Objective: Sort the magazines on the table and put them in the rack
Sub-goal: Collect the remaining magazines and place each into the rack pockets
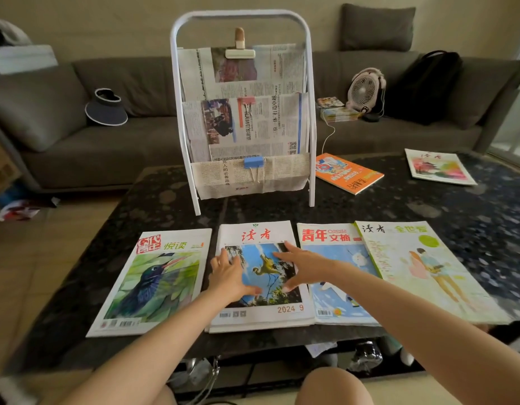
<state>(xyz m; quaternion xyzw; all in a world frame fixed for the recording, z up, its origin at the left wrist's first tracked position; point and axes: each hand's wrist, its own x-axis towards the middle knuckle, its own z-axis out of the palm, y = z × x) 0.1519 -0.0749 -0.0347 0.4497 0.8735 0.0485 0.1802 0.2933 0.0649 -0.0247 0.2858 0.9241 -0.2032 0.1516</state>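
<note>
1. Beyond the left hand (pixel 228 273) and right hand (pixel 304 266), the table (pixel 399 206) carries everything. The rack (pixel 241 13) stands straight ahead of them, its pockets lined with newspaper (pixel 253 127).
2. Under both hands lies the "读者" pile (pixel 264 270), marked "2024 9".
3. Both hands rest flat on its cover, spread, gripping nothing.
4. I judge the sorting almost finished; next I must curl both hands under the pile edges and lift it forward.
5. Left of the grip is the "悦读" magazine (pixel 153 282); right, the "青年文摘" magazine (pixel 337 276).

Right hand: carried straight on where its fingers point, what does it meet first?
The right hand lies flat on the middle magazine, fingers aimed away and leftward. It would cross that cover's top, then bare table, probably reaching the rack at its left leg; depth unclear.
</note>
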